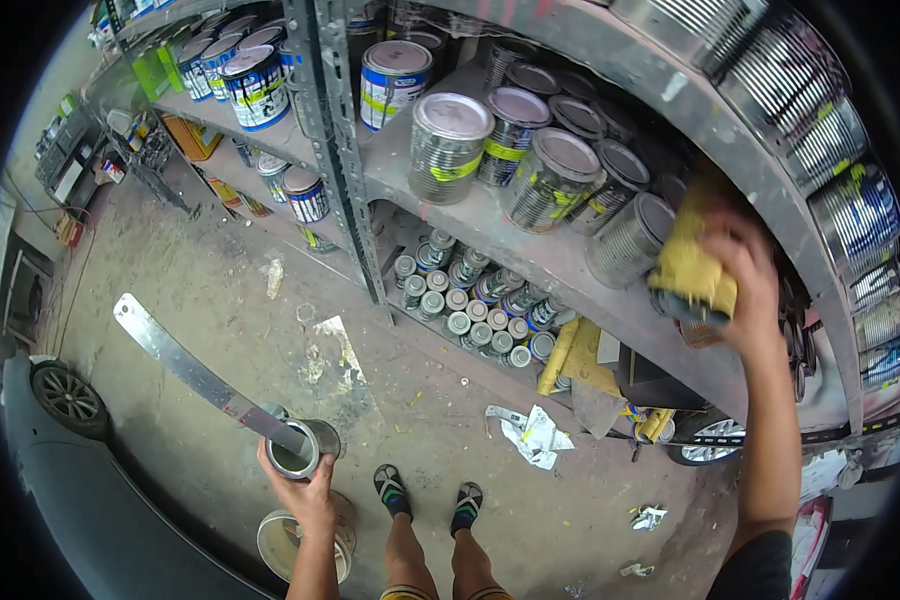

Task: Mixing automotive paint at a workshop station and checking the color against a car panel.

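My left hand (302, 492) grips an open metal can (322, 440) at the lower middle. A steel ruler (185, 365), a long flat strip with a hole in its upper end, leans out of the can's mouth towards the upper left. At the right, my raised right hand (748, 270) is closed around a yellow can-like cylinder (692, 268) with a dark lower rim. Motion blurs the hand and the cylinder's upper part, and its contents are hidden. Beside it, a plain metal can (632, 238) lies tilted among the cans on the shelf (530, 255).
A whitish bucket (268, 545) stands below my left hand. Small lidded tins (478, 312) crowd the lower shelf. A metal post (332, 130) divides the shelving. A dark car (80, 490) is at the left. Crumpled white paper (537, 437) lies on the floor near my feet.
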{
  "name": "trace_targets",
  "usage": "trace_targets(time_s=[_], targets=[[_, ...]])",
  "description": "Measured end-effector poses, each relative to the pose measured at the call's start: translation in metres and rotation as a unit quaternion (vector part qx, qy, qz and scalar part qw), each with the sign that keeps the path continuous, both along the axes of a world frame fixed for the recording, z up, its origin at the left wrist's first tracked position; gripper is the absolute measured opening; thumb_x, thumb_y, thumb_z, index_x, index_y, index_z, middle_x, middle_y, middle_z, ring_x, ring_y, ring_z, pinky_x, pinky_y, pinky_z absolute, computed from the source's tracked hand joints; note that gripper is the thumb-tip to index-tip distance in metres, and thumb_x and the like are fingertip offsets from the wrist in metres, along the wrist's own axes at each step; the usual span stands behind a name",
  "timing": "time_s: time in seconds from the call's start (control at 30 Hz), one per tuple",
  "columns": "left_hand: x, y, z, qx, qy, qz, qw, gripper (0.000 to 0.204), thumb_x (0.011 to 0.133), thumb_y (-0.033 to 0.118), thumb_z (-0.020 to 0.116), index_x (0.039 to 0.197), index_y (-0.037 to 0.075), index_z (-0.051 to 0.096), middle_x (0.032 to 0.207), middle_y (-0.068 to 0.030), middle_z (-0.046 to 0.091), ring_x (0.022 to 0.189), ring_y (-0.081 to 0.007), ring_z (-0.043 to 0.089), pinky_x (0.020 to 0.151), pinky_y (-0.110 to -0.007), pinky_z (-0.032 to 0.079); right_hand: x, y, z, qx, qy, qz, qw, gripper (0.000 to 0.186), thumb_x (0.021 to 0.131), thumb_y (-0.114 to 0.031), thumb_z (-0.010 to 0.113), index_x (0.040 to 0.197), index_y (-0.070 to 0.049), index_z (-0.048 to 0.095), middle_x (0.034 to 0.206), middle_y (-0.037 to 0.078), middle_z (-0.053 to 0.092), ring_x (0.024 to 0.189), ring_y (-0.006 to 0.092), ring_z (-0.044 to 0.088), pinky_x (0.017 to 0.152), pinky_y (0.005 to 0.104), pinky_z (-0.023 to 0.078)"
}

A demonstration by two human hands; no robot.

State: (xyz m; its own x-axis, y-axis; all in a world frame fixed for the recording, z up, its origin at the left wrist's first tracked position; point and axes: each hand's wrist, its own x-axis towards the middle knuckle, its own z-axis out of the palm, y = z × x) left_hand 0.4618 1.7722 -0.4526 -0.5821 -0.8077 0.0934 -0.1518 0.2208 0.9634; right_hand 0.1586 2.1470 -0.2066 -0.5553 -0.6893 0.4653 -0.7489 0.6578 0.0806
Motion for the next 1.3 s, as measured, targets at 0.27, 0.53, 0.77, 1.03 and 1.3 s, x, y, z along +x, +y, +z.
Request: trace_targets(time_s=[0.27, 0.53, 0.77, 1.03, 1.3], targets=[[0.001, -0.016, -0.010, -0.029, 0.002, 0.023, 0.999, 0.078, 0.077, 0.020, 0.085, 0.141, 0.002, 0.044, 0.129, -0.0079, 0.054, 0.120, -0.0209, 0.051, 0.108, -0.035, 0.037, 0.113, -0.012, -0.052, 0.002, 0.025, 0.132, 0.991, 0.033, 0.071, -0.017, 0.078, 0.098, -0.032, 0.065, 0.107, 0.002, 0.058, 0.104, 0.0263, 0.062, 0.109, 0.0751, 0.028], [-0.005, -0.025, -0.020, 0.042, -0.010, 0.032, 0.999, 0.084, 0.075, 0.007, 0.085, 0.146, 0.001, 0.039, 0.135, -0.0104, 0.050, 0.124, -0.0235, 0.049, 0.111, -0.035, 0.034, 0.204, -0.090, -0.093, 0.068, -0.180, 0.315, 0.929, 0.028, 0.082, -0.027, 0.068, 0.109, -0.029, 0.065, 0.105, -0.009, 0.057, 0.108, 0.0107, 0.057, 0.109, 0.0617, 0.032], [0.002, -0.038, -0.031, -0.017, -0.012, 0.049, 0.999, 0.072, 0.080, 0.015, 0.083, 0.140, 0.001, 0.046, 0.129, -0.0074, 0.053, 0.121, -0.0209, 0.051, 0.109, -0.034, 0.036, 0.077, -0.032, -0.252, 0.157, -0.096, 0.035, 0.982, 0.034, 0.073, -0.013, 0.068, 0.105, -0.025, 0.067, 0.115, -0.002, 0.061, 0.116, 0.0223, 0.059, 0.105, 0.0603, 0.039], [0.021, -0.077, -0.043, -0.022, -0.028, 0.091, 0.995, 0.075, 0.079, 0.015, 0.083, 0.143, 0.002, 0.044, 0.131, -0.0080, 0.053, 0.124, -0.0213, 0.049, 0.110, -0.035, 0.035, -0.027, 0.048, -0.278, 0.053, -0.092, -0.275, 0.955, 0.037, 0.086, -0.008, 0.061, 0.123, -0.007, 0.067, 0.124, 0.022, 0.067, 0.112, 0.0445, 0.063, 0.101, 0.0501, 0.048], [0.007, -0.113, -0.034, 0.010, -0.040, 0.116, 0.992, 0.079, 0.076, 0.010, 0.082, 0.144, 0.001, 0.042, 0.135, -0.0107, 0.050, 0.127, -0.0238, 0.048, 0.112, -0.036, 0.034, 0.059, -0.138, -0.091, 0.032, -0.651, -0.084, 0.754, 0.029, 0.092, -0.015, 0.065, 0.119, -0.006, 0.070, 0.102, 0.012, 0.075, 0.089, 0.0219, 0.073, 0.084, 0.0363, 0.056]])
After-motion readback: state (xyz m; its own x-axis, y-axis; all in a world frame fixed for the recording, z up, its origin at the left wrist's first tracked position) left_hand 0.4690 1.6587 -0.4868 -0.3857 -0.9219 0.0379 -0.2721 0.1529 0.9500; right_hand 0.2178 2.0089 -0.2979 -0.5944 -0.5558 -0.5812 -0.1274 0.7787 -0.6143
